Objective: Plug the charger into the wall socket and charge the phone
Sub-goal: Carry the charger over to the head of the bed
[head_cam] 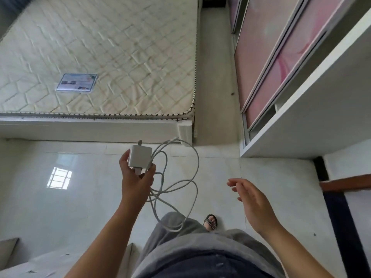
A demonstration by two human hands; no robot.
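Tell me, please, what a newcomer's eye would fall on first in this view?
Probably the white charger at centre, gripped in the left hand, its cable dangling in loose loops over the glossy tiled floor. The right hand hovers open and empty to its right. Beyond lies a bare quilted mattress, a label on it.

Smooth white plastic charger (140, 155), glossy tiled floor (80, 187), quilted cloth mattress (104, 47), grey cloth trousers (190, 241).

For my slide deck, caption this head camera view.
Left hand holds a white charger with looped cable; right hand open and empty, bare mattress ahead.
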